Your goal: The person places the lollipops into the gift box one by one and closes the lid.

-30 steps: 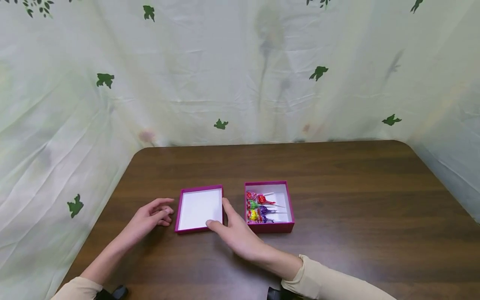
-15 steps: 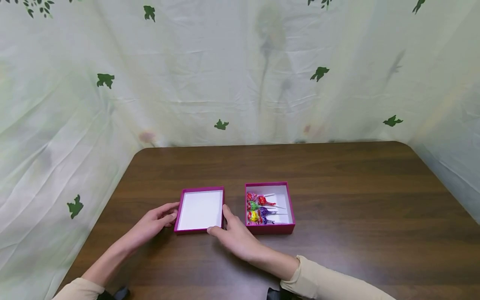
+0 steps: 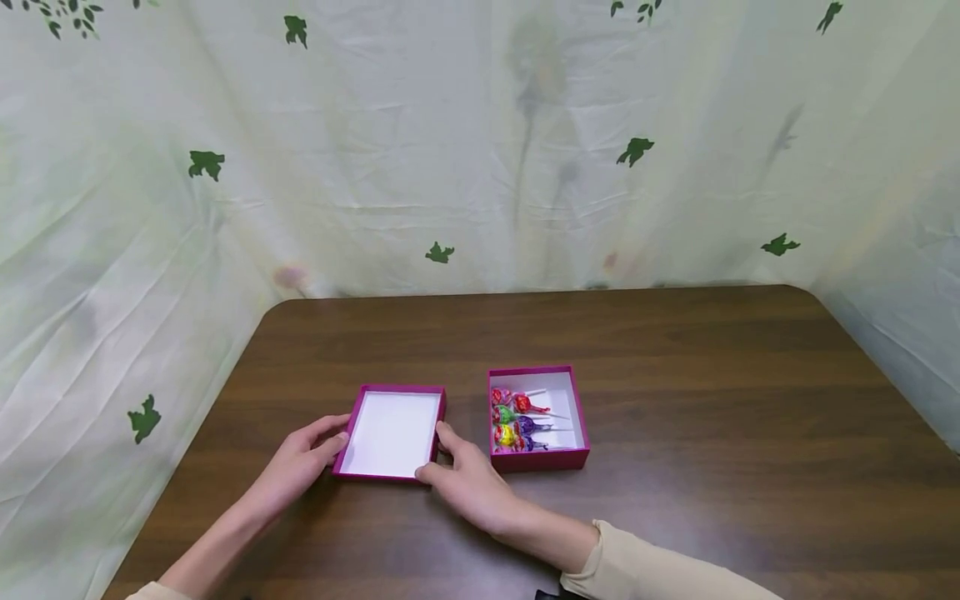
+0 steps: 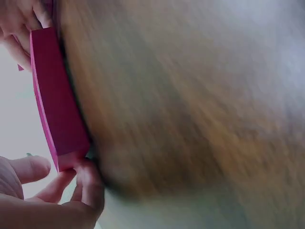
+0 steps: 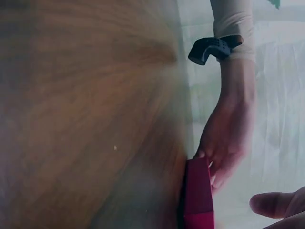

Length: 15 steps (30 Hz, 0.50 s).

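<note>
A shallow magenta box lid [image 3: 393, 433], white inside, lies hollow side up between my hands. My left hand [image 3: 292, 467] holds its left edge, the thumb at the rim and the fingers low on the outer side, as the left wrist view shows at the lid's corner [image 4: 59, 105]. My right hand [image 3: 480, 492] grips the lid's near right corner, thumb at the front rim and fingers along the right side. Just to the right, a matching open box [image 3: 540, 459] holds several wrapped lollipops [image 3: 527, 424] in red, green, purple and yellow, their sticks pointing right.
Lid and box are on a brown wooden table [image 3: 712, 417] with rounded far corners. Behind and beside it hangs a pale cloth [image 3: 480, 150] printed with green leaves. A black band [image 5: 209, 49] is around the left wrist.
The left hand, earlier apart from the lid, has come in and taken hold of its left edge. The lid has shifted slightly toward me and left, both hands on it. The lollipop box stays put.
</note>
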### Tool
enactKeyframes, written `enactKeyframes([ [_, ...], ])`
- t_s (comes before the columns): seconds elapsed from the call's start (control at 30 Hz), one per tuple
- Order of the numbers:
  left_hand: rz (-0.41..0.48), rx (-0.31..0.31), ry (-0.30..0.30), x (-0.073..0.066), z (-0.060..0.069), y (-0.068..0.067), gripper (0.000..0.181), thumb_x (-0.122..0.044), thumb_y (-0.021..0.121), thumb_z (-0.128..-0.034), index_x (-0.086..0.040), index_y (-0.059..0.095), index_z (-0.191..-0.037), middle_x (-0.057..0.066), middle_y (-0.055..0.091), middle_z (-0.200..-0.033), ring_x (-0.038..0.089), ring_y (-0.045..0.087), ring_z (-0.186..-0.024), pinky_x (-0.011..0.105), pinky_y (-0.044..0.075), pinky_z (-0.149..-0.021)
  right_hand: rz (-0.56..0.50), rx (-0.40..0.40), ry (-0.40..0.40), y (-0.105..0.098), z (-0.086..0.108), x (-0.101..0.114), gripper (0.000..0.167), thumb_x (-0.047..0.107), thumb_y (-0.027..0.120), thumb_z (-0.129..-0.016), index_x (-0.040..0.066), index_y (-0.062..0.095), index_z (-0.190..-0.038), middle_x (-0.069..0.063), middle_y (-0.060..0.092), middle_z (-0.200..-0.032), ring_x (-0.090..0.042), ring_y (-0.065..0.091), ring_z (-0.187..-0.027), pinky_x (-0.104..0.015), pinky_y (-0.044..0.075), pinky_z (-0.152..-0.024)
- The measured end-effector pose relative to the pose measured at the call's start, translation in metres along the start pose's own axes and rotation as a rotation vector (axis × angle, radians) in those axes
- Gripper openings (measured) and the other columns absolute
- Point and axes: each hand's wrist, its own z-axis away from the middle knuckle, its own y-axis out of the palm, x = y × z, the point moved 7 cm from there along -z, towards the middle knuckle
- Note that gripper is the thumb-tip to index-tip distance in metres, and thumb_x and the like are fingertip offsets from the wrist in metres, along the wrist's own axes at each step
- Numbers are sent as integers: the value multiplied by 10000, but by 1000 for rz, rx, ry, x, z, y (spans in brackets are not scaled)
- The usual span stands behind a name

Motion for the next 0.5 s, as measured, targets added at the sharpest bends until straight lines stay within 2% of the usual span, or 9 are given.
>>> enactKeyframes([
  [0.07,68,-6,-7,0,2,0,455,-194,499,-1027,53,459,-1407,263,514,-1350,305,577,-1078,374,528,-866,7,1,-7,-1,3,1,751,267,651,-899,-44,320,-1497,-183,302,-1556,-244,269,-1427,-450,231,-1143],
  [0.2,185,-5,-23,-1,6,-2,401,-167,518,-1021,59,514,-1353,219,604,-1230,270,623,-983,348,554,-769,-46,29,-33,-2,11,7,726,228,641,-921,-34,300,-1507,-189,324,-1545,-243,454,-1318,-402,373,-1064],
  [0.3,206,-9,-33,-1,10,-5,406,-177,535,-1018,64,518,-1344,198,639,-1171,263,638,-943,358,557,-753,-82,69,-79,-2,16,14,700,179,629,-933,-31,292,-1509,-184,333,-1542,-263,546,-1231,-364,446,-991],
  [0.5,226,-35,-40,-1,19,-15,452,-213,556,-1012,65,492,-1362,179,660,-1148,250,655,-917,340,552,-761,-109,112,-173,1,21,26,645,135,606,-947,-31,318,-1500,-139,268,-1578,-215,470,-1312,-322,433,-1003],
])
